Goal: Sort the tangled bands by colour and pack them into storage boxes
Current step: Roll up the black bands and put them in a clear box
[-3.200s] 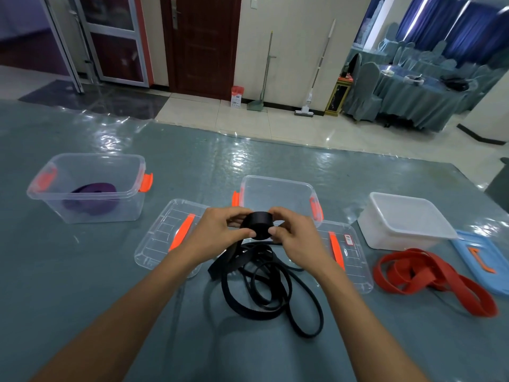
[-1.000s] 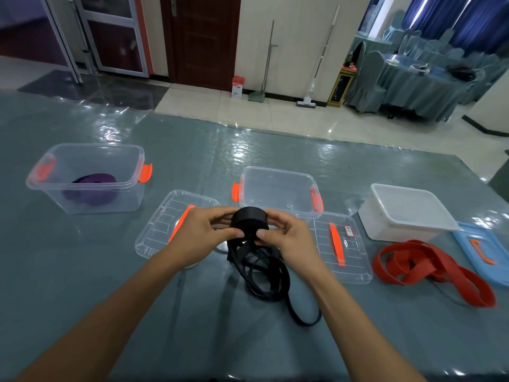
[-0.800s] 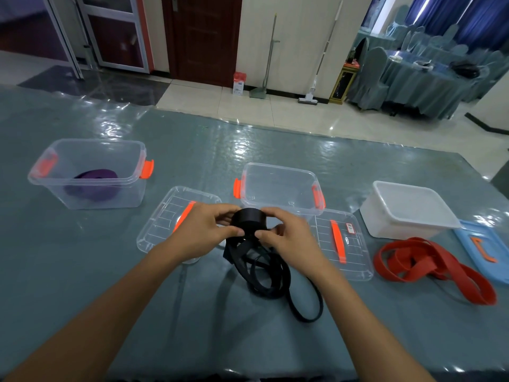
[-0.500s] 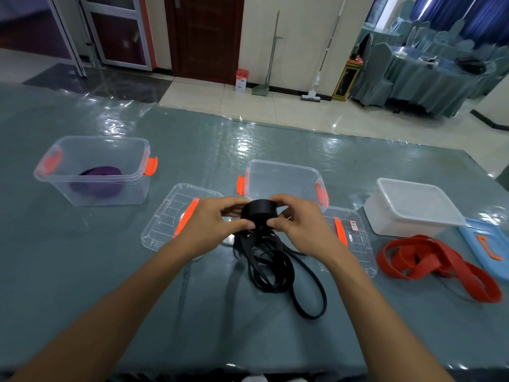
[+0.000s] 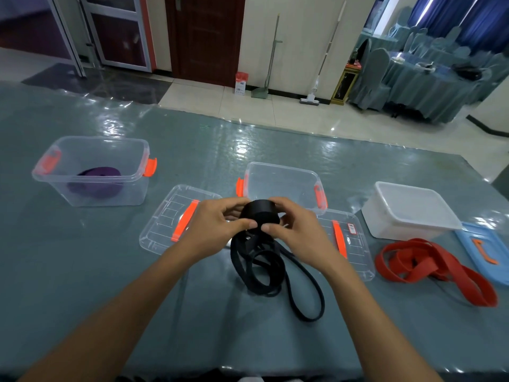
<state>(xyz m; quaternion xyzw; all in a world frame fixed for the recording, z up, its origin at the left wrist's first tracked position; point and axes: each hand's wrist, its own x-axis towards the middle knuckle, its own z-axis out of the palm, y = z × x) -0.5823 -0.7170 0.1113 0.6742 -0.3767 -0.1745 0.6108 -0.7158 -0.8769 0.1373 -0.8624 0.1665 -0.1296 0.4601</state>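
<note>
1. Lowest in the frame's middle, the loose tail of the black band [image 5: 275, 274] lies in tangled loops on the grey-blue table [image 5: 82, 285]. It should feed up freely, so any crossing loop wants shaking out before it reaches the roll.
2. Just above, at frame centre, the left hand [image 5: 217, 230] and right hand [image 5: 297, 232] hold the wound part of that band between them. Both sets of fingers are curled round the coil, thumb tips meeting on its near face. A good wind keeps one thumb pinning the last turn while the other hand lays the strap flat and snug.
3. Beyond the hands, still at centre, stands the open clear box [image 5: 281, 186] with orange latches, empty as far as can be seen; it looks the likely home for the finished roll, which should be small enough to drop in without springing open.
4. At lower right the red band [image 5: 429, 266] lies unsorted, touching the blue lid [image 5: 484, 252], in front of the white box [image 5: 413, 210].
5. At upper left, another clear box [image 5: 91, 172] already holds a purple band [image 5: 96, 180].
</note>
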